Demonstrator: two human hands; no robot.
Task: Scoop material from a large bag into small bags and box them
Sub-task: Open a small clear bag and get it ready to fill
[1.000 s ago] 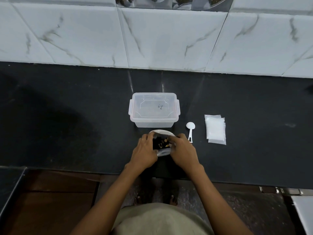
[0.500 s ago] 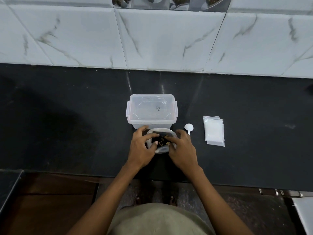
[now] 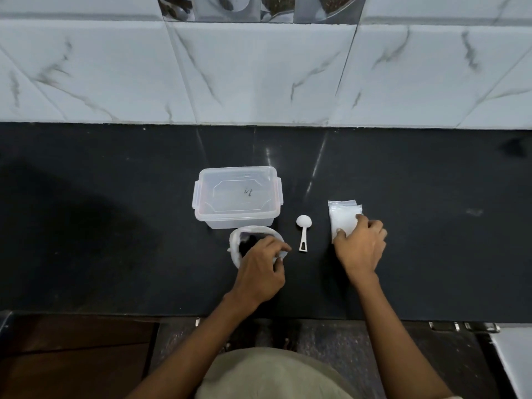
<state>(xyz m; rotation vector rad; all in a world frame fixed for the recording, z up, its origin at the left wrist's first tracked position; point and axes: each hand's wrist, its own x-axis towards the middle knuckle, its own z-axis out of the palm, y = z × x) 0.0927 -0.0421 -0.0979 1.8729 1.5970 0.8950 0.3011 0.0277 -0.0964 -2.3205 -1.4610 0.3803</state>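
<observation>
A single head-worn camera looks forward and steeply down from above the person's torso. The black desk [image 3: 115, 226] spans the middle of the wide-angle view, with the tiled wall [image 3: 259, 76] toward 12 o'clock and the person's lap at 6 o'clock. The view sits close, at arm's reach, with both forearms entering from the bottom edge. Straight lines bow near the frame's edges.

Your work surface is a glossy black stone counter [image 3: 115, 197], catching pale streaks of light beyond your hands. Behind it you face a wall of white marble-look tiles [image 3: 259, 73] with grey veins, topped by a strip of patterned decorative tiles [image 3: 259, 7]. Below the counter's near edge, by your left arm, you see brown wood [image 3: 72, 355].
</observation>
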